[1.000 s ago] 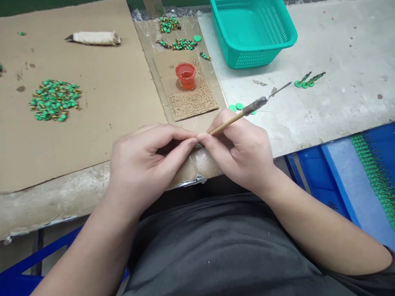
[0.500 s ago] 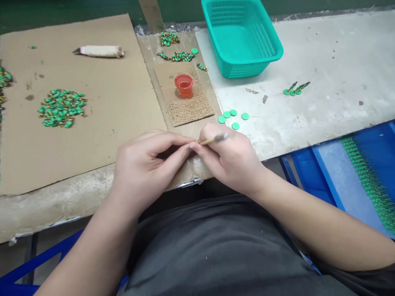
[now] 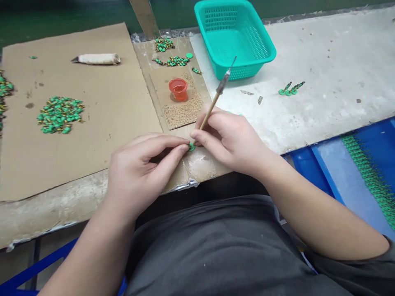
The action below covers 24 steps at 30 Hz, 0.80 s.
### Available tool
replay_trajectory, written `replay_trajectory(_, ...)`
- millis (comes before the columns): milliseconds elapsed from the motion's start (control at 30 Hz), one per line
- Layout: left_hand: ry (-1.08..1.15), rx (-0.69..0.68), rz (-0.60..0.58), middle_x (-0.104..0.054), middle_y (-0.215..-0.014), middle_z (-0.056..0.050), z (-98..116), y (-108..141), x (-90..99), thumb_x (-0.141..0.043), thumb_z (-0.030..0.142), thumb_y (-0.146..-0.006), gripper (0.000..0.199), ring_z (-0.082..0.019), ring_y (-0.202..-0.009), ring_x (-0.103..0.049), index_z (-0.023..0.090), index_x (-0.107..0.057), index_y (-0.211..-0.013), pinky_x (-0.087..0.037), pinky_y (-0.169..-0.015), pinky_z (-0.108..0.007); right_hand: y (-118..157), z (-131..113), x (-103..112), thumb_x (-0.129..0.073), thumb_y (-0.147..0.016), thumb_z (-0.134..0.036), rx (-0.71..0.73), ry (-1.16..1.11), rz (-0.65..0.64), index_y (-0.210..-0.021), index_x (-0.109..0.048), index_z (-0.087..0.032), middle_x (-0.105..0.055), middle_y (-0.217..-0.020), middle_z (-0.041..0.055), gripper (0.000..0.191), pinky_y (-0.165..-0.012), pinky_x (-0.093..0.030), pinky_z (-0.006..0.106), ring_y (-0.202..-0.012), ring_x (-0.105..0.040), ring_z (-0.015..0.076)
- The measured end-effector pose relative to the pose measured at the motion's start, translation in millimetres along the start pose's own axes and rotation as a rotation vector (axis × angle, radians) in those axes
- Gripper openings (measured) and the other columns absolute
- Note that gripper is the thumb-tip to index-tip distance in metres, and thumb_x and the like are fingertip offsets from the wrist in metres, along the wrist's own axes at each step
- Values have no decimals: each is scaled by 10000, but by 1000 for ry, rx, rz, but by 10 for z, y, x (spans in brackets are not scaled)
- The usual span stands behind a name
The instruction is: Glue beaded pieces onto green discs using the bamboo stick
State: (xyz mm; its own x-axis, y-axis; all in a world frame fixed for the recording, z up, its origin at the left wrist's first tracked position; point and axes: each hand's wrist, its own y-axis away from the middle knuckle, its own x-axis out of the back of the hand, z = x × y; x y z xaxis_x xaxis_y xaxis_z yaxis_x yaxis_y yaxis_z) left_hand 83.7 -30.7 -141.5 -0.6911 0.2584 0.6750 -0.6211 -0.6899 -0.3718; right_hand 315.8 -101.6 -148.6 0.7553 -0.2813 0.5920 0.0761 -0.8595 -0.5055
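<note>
My left hand (image 3: 148, 168) is closed in a pinch, thumb and forefinger on the edge of a small green button (image 3: 191, 146) just above the table's front part. Close beside it, my right hand (image 3: 228, 133) grips a thin wooden-handled tool (image 3: 210, 110). The tool slants upward, with a dark collar and a fine pointed tip at its upper end. Its lower end is near the button; whether they touch I cannot tell. Beyond the hands, a small red cup (image 3: 178, 89) with liquid stands on a speckled cardboard piece (image 3: 175, 117). Other loose buttons are mostly hidden behind my right hand.
A turquoise basket (image 3: 234, 39) stands at the back. Green-and-dark small pieces (image 3: 60, 115) lie heaped on the left cardboard (image 3: 123, 107), near a wrapped pointed tool (image 3: 98, 58). Several buttons with dark twisted tails (image 3: 291, 89) lie right. A blue tray (image 3: 378, 164) sits below the table's right edge.
The wooden-handled tool has swung from nearly level to pointing steeply upward in my right hand. My hands have parted slightly, and the green button now shows at the left fingertips.
</note>
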Motion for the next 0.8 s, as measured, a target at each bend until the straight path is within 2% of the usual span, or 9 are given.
replay_trajectory(333, -45, 1, 0, -921, -1094, 38, 10, 23, -5, -817, 314, -1085, 88, -140, -948, -835, 284, -899, -1085, -622, -938, -259, -58, 25, -26, -600, -1208, -381, -10, 32, -88, -937, -615, -278, -757, -1026, 7, 291, -892, -636, 342, -914, -744, 204)
replay_trajectory(467, -54, -18, 8, -920, -1086, 40, 7, 23, -10, -809, 320, -1090, 96, -137, -945, -839, 286, -899, -1091, -626, -935, -255, -74, -39, -21, -591, -1199, -342, -8, 36, -125, -1019, -673, -280, -753, -1009, 18, 207, -908, -637, 374, -916, -747, 230)
replay_trajectory(567, -62, -28, 12, -918, -1072, 44, -3, 20, -12, -803, 312, -1091, 95, -130, -942, -837, 285, -892, -1068, -625, -938, -250, -85, -73, -41, -589, -1193, -304, -13, 27, -117, -1049, -688, -282, -748, -999, 16, 176, -930, -630, 360, -923, -747, 228)
replay_trajectory(700, -24, -30, 8, -917, -1072, 43, -16, 9, -14, -812, 293, -1079, 79, -139, -943, -838, 293, -891, -1070, -627, -940, -262, -75, -53, -49, -608, -1188, -329, -48, 18, -114, -984, -659, -278, -728, -971, 11, 217, -902, -630, 333, -907, -743, 215)
replay_trajectory(800, -12, -10, 4, -918, -1075, 41, -20, 6, -17, -810, 314, -1078, 82, -149, -956, -839, 304, -891, -1068, -632, -953, -271, -1, -60, -8, -621, -1193, -350, -105, -50, 7, -962, -628, -266, -723, -993, 14, 246, -894, -656, 341, -923, -756, 205)
